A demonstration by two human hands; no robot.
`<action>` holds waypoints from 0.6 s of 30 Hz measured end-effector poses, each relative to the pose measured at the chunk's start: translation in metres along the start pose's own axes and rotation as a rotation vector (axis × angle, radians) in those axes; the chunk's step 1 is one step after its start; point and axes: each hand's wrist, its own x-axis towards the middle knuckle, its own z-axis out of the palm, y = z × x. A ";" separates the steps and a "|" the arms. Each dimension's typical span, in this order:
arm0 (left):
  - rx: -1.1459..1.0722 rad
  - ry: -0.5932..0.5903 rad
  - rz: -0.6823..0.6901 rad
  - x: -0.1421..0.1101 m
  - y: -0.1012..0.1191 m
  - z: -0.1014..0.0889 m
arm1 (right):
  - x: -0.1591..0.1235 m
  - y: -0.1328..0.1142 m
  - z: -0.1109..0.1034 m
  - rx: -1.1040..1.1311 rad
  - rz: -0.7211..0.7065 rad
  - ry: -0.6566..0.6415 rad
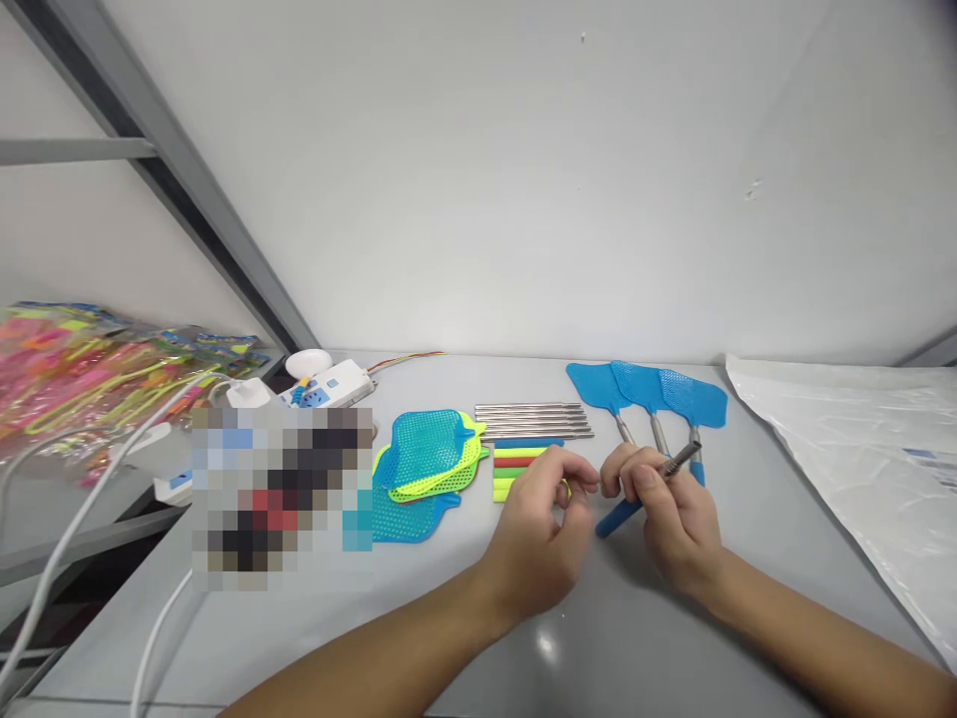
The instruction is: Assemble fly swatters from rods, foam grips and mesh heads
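Note:
My right hand is closed around a rod with a blue handle. The rod's dark metal end sticks out past my fingers, up and to the right. My left hand is beside it, fingers curled and thumb near the index finger; anything between the tips is too small to make out. Partly behind that hand lie coloured handle tubes in yellow, green, red and blue. Steel rods lie in a row beyond them. Three blue fly swatters lie together behind my right hand.
Loose mesh swatter heads, blue and yellow, are piled left of the tubes. A white power strip with cables stands at the back left. Bagged colourful goods fill the far left. A white plastic sheet covers the right side.

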 end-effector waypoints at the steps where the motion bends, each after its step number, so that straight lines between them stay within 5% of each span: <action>1: 0.004 0.001 0.002 0.000 0.001 0.000 | 0.001 0.000 -0.001 -0.007 0.010 -0.004; 14: -0.180 -0.077 -0.030 -0.011 0.013 0.002 | 0.018 -0.020 0.015 -0.034 0.160 0.060; 18: -0.520 0.032 -0.128 -0.008 0.015 0.004 | 0.046 -0.035 0.032 -0.020 0.336 -0.126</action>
